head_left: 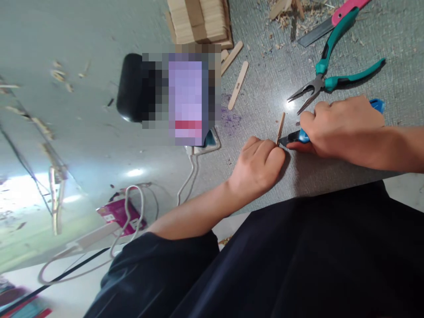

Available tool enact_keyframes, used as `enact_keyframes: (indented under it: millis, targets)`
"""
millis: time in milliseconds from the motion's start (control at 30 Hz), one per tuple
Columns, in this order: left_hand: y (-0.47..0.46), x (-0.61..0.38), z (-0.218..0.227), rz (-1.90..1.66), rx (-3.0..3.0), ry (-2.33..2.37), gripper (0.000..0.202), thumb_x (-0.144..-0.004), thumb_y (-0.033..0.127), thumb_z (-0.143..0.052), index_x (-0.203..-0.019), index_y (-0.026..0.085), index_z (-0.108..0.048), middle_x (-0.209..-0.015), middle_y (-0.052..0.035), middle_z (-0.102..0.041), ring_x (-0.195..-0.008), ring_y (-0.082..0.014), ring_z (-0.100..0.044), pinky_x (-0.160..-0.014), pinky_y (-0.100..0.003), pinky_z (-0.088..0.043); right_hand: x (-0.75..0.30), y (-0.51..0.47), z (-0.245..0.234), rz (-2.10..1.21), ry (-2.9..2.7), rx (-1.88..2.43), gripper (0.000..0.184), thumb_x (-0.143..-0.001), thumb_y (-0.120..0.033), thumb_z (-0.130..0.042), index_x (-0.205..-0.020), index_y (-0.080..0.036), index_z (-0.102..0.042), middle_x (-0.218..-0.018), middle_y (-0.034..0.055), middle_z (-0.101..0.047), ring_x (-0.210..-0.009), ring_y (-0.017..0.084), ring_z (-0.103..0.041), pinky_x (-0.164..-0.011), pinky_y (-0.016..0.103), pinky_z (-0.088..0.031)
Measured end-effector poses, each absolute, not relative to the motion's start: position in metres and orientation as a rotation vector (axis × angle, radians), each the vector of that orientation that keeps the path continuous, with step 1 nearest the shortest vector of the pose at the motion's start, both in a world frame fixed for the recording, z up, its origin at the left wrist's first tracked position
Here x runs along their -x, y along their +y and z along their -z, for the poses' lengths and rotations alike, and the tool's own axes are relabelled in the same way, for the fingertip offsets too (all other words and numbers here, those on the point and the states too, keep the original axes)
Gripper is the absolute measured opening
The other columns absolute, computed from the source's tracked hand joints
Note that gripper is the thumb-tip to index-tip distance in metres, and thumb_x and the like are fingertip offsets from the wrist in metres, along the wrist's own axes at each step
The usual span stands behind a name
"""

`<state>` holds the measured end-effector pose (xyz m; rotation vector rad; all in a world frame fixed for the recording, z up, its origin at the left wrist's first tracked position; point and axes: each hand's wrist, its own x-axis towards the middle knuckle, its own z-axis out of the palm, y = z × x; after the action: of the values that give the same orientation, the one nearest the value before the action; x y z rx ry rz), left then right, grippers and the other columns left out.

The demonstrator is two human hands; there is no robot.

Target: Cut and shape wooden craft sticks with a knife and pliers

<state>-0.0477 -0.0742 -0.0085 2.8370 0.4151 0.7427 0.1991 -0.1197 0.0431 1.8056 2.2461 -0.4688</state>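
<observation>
My right hand (pixel 342 128) is closed around a blue utility knife (pixel 304 135), whose dark blade points left. The blade's tip touches a thin wooden stick (pixel 281 126) close to where my left fingers grip it. My left hand (pixel 260 161) is curled in a fist on the grey table (pixel 265 194), pinning the stick's lower part, which is hidden under the fingers. Just above my right hand lie green-handled long-nose pliers (pixel 319 81) with their jaws apart. A whole craft stick (pixel 238 86) rests to the upper left of my hands.
Bundled craft sticks (pixel 212 22) lie at the top, with wood shavings (pixel 288 17) and a pink-handled cutter (pixel 341 17) to their right. A black case (pixel 132 88), a pixelated phone-like object (pixel 185 92), a white cable (pixel 185 181) and a magenta packet (pixel 119 214) are on the left.
</observation>
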Motion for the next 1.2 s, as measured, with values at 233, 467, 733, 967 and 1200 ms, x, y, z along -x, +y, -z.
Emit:
enact_keyframes:
  millis: [233,467,733,967,1200]
  targets:
    - [-0.076,0.045,0.009,-0.739,-2.859,0.413,0.041,-0.104,-0.002,-0.064,-0.086,0.028,-0.043,-0.074,0.0018,-0.051,-0.067,-0.0185,-0.041,-0.065,-0.038,-0.035,-0.195,-0.114,-0.048,0.549,2.197,-1.865,0.069,-0.116,-0.066,-0.037,-0.125,-0.012,-0.079,-0.106,0.0228,-0.082,-0.088,0.035,-0.075,-0.073,0.041,-0.043]
    - [-0.074,0.042,0.007,-0.816,-2.734,0.573,0.044,-0.099,-0.001,-0.066,-0.085,0.029,-0.037,-0.065,0.0086,-0.041,-0.055,-0.0138,-0.034,-0.057,-0.035,-0.03,-0.198,-0.112,-0.051,0.529,2.18,-1.762,0.078,-0.119,-0.072,-0.03,-0.135,-0.012,-0.077,-0.118,0.0217,-0.084,-0.101,0.037,-0.08,-0.08,0.041,-0.051]
    - [-0.073,0.045,0.007,-0.819,-2.639,0.579,0.043,-0.097,0.001,-0.069,-0.089,0.029,-0.037,-0.067,0.01,-0.042,-0.054,-0.0115,-0.039,-0.055,-0.031,-0.032,-0.212,-0.107,-0.051,0.624,2.276,-1.629,0.08,-0.118,-0.077,-0.029,-0.136,-0.014,-0.075,-0.12,0.0217,-0.084,-0.109,0.039,-0.079,-0.089,0.046,-0.055]
    - [-0.074,0.045,0.011,-0.823,-2.583,0.561,0.041,-0.101,0.003,-0.068,-0.089,0.029,-0.037,-0.066,0.0095,-0.045,-0.055,-0.0114,-0.041,-0.057,-0.03,-0.034,-0.217,-0.102,-0.051,0.612,2.27,-1.576,0.082,-0.115,-0.083,-0.024,-0.127,-0.019,-0.075,-0.115,0.018,-0.084,-0.104,0.037,-0.078,-0.086,0.045,-0.053]
    - [-0.071,0.046,0.011,-0.813,-2.263,0.702,0.035,-0.102,0.006,-0.068,-0.093,0.027,-0.041,-0.069,0.0109,-0.048,-0.052,-0.0064,-0.038,-0.053,-0.024,-0.033,-0.216,-0.094,-0.062,0.434,2.251,-1.524,0.084,-0.115,-0.087,-0.019,-0.1,-0.023,-0.07,-0.089,0.0134,-0.079,-0.084,0.033,-0.077,-0.066,0.038,-0.035]
